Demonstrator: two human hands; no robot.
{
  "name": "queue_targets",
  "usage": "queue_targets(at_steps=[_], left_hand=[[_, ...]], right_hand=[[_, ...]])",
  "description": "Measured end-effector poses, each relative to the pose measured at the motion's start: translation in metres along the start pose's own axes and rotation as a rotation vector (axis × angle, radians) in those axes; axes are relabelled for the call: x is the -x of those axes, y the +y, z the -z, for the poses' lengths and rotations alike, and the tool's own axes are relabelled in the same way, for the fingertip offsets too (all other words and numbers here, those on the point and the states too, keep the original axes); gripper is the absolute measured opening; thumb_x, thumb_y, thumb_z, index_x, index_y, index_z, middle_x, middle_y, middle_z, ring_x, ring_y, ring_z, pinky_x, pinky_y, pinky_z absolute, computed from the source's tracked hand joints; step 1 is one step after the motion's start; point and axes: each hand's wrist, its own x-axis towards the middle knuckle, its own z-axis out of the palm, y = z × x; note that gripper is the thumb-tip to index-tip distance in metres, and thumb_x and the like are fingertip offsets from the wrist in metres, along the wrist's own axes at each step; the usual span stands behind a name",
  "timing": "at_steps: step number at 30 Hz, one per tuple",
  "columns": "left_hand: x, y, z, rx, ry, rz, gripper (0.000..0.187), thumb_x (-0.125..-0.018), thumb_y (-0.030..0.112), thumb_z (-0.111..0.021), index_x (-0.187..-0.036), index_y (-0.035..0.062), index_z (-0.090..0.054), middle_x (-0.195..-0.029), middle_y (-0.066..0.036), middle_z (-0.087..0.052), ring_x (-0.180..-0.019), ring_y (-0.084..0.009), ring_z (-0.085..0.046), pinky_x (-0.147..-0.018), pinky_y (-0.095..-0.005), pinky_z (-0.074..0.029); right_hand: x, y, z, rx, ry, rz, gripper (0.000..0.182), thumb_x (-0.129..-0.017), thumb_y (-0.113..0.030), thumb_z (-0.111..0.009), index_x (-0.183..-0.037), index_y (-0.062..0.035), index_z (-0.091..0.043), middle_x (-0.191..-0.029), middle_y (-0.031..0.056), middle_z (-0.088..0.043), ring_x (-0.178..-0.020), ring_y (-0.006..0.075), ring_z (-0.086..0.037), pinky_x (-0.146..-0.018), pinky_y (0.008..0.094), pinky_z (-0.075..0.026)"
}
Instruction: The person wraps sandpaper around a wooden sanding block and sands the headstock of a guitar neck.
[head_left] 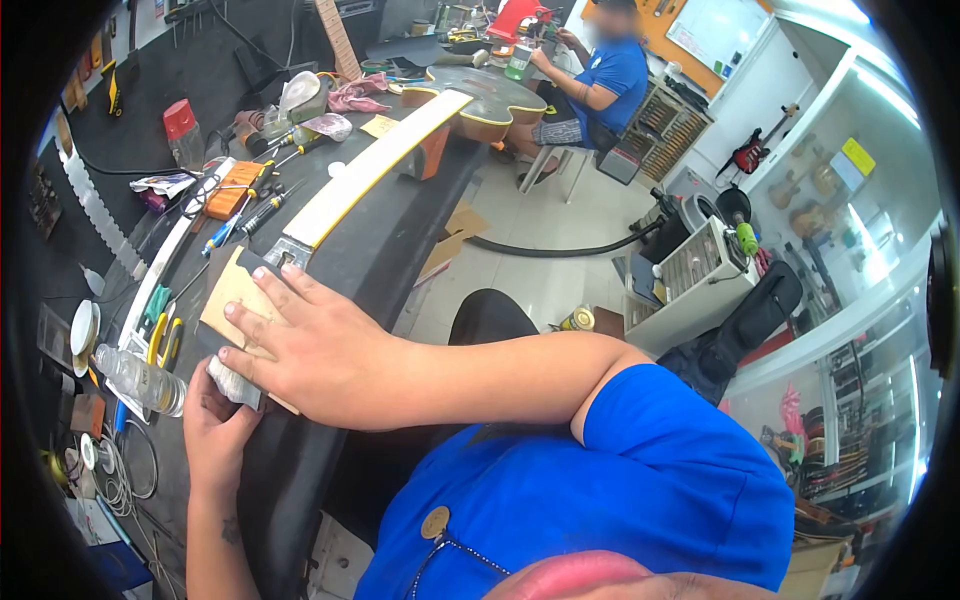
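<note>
A guitar body (485, 98) lies on the dark bench, its long pale neck (375, 170) with yellow edges running toward me. Beyond the neck's near end is a tan, flat headstock piece (235, 298) with dark sheet edges around it. Spread over this piece, my right hand (320, 350) lies flat with its fingers apart. My left hand (215, 415) curls around a whitish piece (233, 382) at the near end, just below the right fingers. The undersides of both hands are hidden.
Screwdrivers (265, 212), an orange block (235, 188), yellow-handled pliers (172, 345) and a clear bottle (140, 380) lie on the bench at left. An orange support (428, 152) stands under the neck. Another person (610, 75) sits at the far end. A black hose (560, 248) crosses the floor.
</note>
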Motion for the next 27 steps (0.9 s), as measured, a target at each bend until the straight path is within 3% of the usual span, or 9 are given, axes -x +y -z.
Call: queue_targets(at_steps=[7, 13, 16, 19, 20, 22, 24, 27], left_hand=[[0.001, -0.004, 0.001, -0.009, 0.009, 0.009, 0.072, -0.089, -0.001, -0.072, -0.156, -0.0019, -0.047, -0.141, -0.009, -0.061, -0.125, -0.0193, -0.065, -0.1, -0.0356, -0.057], [-0.001, -0.004, 0.007, 0.047, -0.033, -0.025, 0.077, -0.089, -0.006, -0.07, -0.16, -0.0034, -0.041, -0.144, -0.012, -0.061, -0.13, -0.0218, -0.065, -0.107, -0.038, -0.057], [0.003, -0.003, 0.007, -0.015, 0.033, -0.023, 0.071, -0.09, -0.007, -0.064, -0.159, -0.0037, -0.045, -0.141, -0.012, -0.064, -0.127, -0.0206, -0.067, -0.107, -0.0354, -0.055], [-0.008, 0.001, 0.019, -0.122, 0.111, -0.078, 0.063, -0.092, -0.007, -0.057, -0.154, -0.004, -0.051, -0.132, -0.012, -0.068, -0.121, -0.0203, -0.069, -0.104, -0.0348, -0.056], [-0.01, 0.001, 0.034, -0.324, 0.23, -0.072, 0.056, -0.093, -0.006, -0.053, -0.149, -0.0042, -0.056, -0.124, -0.013, -0.071, -0.116, -0.0206, -0.07, -0.101, -0.0359, -0.057], [-0.002, 0.029, 0.01, -0.219, 0.34, -0.251, 0.049, -0.095, -0.008, -0.053, -0.144, -0.004, -0.059, -0.123, -0.014, -0.072, -0.113, -0.0202, -0.07, -0.102, -0.0365, -0.057], [0.005, 0.044, 0.009, -0.174, 0.335, -0.331, 0.047, -0.096, -0.006, -0.057, -0.143, -0.0036, -0.059, -0.124, -0.013, -0.071, -0.118, -0.0207, -0.069, -0.104, -0.0373, -0.057], [0.018, 0.059, 0.001, 0.121, 0.054, -0.275, 0.056, -0.094, 0.002, -0.07, -0.148, -0.0022, -0.056, -0.132, -0.014, -0.07, -0.121, -0.0242, -0.069, -0.104, -0.0406, -0.058]], right_hand=[[0.0, 0.0, 0.001, 0.007, 0.003, 0.006, 0.047, -0.095, -0.027, -0.071, -0.139, -0.0121, -0.075, -0.151, 0.0237, -0.066, -0.14, 0.0531, -0.061, -0.119, 0.0648, -0.045], [-0.013, 0.005, 0.029, -0.161, -0.034, -0.031, 0.053, -0.092, -0.024, -0.074, -0.142, -0.0107, -0.073, -0.151, 0.0237, -0.066, -0.138, 0.0552, -0.061, -0.118, 0.0611, -0.048], [-0.014, 0.01, 0.039, -0.412, 0.062, -0.095, 0.06, -0.093, -0.005, -0.068, -0.153, -0.0068, -0.064, -0.153, 0.0202, -0.066, -0.142, 0.0413, -0.063, -0.12, 0.0494, -0.049], [-0.021, 0.02, 0.059, -0.948, 0.176, -0.251, 0.065, -0.09, 0.004, -0.06, -0.153, -0.0079, -0.065, -0.14, 0.0172, -0.072, -0.128, 0.0305, -0.07, -0.11, 0.04, -0.055], [-0.021, 0.02, 0.07, -1.216, 0.181, -0.454, 0.065, -0.089, 0.006, -0.058, -0.153, -0.007, -0.065, -0.136, 0.0148, -0.073, -0.125, 0.0264, -0.071, -0.108, 0.0382, -0.056], [-0.021, 0.019, 0.078, -1.736, 0.24, -0.746, 0.067, -0.088, 0.011, -0.055, -0.152, -0.0053, -0.065, -0.13, 0.0099, -0.075, -0.117, 0.0181, -0.072, -0.102, 0.0347, -0.059], [-0.017, 0.021, 0.064, -2.111, 0.285, -0.717, 0.059, -0.089, 0.007, -0.057, -0.149, 0.005, -0.059, -0.137, 0.0183, -0.072, -0.125, 0.0321, -0.073, -0.111, 0.0542, -0.057], [-0.017, 0.013, 0.049, -2.373, 0.113, -0.664, 0.059, -0.09, 0.004, -0.057, -0.149, 0.0063, -0.056, -0.139, 0.0206, -0.071, -0.127, 0.0362, -0.071, -0.114, 0.0559, -0.055]])
